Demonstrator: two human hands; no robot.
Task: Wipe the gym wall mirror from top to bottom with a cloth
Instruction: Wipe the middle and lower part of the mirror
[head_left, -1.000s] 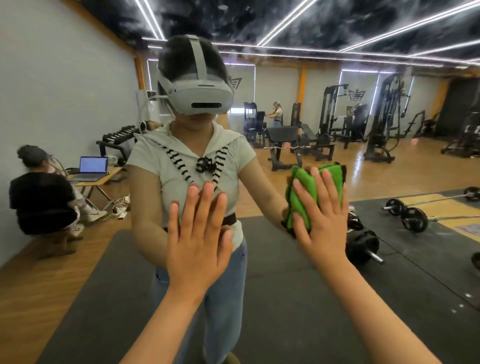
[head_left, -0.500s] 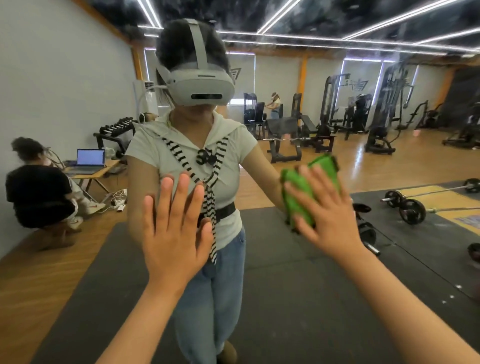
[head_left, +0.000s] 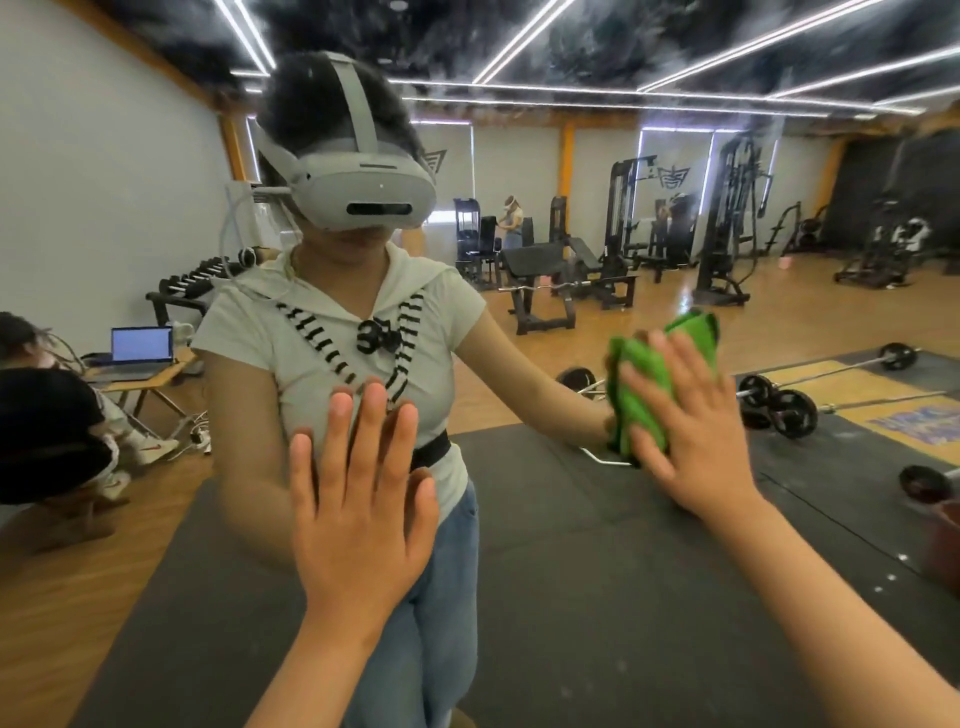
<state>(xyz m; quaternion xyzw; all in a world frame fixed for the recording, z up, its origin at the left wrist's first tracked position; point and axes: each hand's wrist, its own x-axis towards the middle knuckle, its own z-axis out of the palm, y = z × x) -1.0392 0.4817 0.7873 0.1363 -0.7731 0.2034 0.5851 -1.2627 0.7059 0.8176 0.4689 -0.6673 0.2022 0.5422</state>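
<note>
Left hand (head_left: 358, 514): fingers straight and slightly spread, palm flat against the glass at chest height, holding nothing. A bare palm there probably leaves prints that need a further pass.
Right hand (head_left: 691, 436): fingers straight and fanned, pressing the cloth to the glass rather than curling round it. With no real grip, the cloth could slip out and fall if the pressure eases during a stroke.
Cloth (head_left: 693, 332): green and bunched, trapped between the right palm and the glass, to the right of the left hand and a little higher. The folds likely keep part of it off the surface, so streaks may remain.
Mirror (head_left: 571, 545): fills the view. The reflected ceiling looks hazy; I cannot tell whether that is smear or blur. If the top is unwiped, cleaning mid-height first may let dirt run down onto cleaned glass.
Barbell (head_left: 779, 410): only a reflection. Such busy reflections could hide missed patches.
</note>
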